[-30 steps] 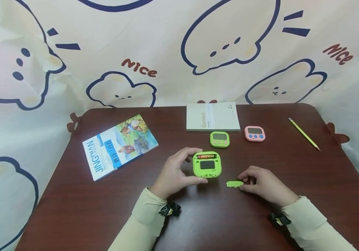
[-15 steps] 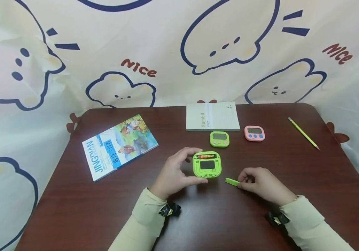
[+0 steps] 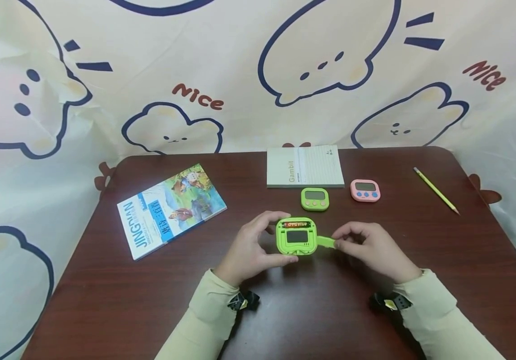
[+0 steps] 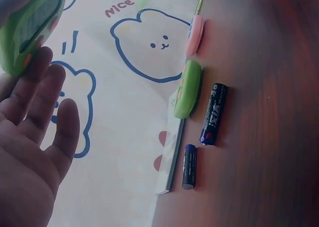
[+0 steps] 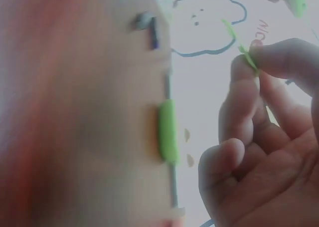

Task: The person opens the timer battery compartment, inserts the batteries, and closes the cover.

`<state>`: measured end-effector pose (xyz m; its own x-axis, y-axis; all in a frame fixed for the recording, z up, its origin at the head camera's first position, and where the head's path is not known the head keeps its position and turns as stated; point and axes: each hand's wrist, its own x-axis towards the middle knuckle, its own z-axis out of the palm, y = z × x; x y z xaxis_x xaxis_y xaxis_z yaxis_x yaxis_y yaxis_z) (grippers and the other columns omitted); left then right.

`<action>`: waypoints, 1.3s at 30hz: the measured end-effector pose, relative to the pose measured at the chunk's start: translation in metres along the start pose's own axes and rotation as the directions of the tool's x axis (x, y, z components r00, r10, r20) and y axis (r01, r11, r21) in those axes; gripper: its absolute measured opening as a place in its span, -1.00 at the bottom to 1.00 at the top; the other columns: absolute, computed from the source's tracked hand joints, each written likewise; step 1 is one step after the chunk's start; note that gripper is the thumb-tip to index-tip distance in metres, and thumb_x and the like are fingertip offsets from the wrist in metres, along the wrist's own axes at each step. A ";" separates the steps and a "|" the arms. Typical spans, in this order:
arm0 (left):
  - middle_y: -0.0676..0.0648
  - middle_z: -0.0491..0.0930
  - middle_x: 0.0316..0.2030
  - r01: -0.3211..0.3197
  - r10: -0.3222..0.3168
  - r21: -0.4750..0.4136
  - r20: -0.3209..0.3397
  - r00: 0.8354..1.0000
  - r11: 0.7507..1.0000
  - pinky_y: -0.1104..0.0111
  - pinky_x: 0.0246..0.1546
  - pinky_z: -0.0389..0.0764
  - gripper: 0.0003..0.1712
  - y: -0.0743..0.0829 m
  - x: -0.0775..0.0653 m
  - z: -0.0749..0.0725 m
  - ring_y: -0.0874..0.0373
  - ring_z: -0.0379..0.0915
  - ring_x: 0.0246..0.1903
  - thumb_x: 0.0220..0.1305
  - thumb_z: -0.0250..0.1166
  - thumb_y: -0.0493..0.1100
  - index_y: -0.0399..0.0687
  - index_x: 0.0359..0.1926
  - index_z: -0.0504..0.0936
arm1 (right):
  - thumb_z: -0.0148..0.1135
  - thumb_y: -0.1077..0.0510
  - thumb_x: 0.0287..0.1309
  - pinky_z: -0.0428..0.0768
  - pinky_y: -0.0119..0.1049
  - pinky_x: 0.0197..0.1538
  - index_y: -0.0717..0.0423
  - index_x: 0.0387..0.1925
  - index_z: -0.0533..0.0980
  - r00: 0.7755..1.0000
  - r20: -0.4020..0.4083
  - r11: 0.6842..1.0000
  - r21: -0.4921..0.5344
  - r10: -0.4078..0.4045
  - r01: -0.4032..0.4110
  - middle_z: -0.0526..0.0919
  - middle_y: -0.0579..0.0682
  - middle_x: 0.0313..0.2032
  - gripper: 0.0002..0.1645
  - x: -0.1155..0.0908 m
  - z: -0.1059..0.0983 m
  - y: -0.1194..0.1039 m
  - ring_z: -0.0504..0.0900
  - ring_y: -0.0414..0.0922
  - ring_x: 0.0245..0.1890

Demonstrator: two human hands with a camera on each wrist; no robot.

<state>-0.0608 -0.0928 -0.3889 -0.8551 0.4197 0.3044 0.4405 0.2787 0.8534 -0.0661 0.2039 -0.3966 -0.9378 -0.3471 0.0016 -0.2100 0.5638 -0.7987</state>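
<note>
My left hand grips a green digital timer by its top and bottom edges, its back toward the head camera. The battery slot along its upper back is uncovered, and a battery lies in it. The timer's screen side shows in the left wrist view. With thumb and forefinger my right hand pinches a thin green battery cover, whose far end reaches the timer's right edge in the head view. In the right wrist view the cover stands out edge-on from the fingertips.
Two loose batteries lie on the table, hidden in the head view. Behind are a second green timer, a pink timer and a notebook. A book lies left, a pencil right.
My right hand has lifted the battery cover off the table and brought it up and left to the timer's side. My left hand holds the timer still.
</note>
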 end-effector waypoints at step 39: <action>0.13 0.59 0.04 -0.062 0.063 -0.018 0.027 0.998 0.998 0.25 -0.02 0.62 -0.19 0.002 0.002 0.003 0.24 0.51 -0.04 -0.05 0.65 -0.10 0.04 0.24 0.49 | 0.39 0.29 0.20 0.52 -0.37 -0.33 -0.05 -0.24 0.69 0.973 -0.130 0.953 0.216 -0.189 0.214 0.60 -0.09 -0.31 -0.83 0.030 0.013 -0.069 0.52 -0.11 -0.34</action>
<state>-0.0607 -0.0891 -0.3884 -0.8181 0.4591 0.3462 0.4880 0.2362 0.8403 -0.0758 0.1451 -0.3493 -0.9089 -0.3473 0.2308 -0.3411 0.3009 -0.8906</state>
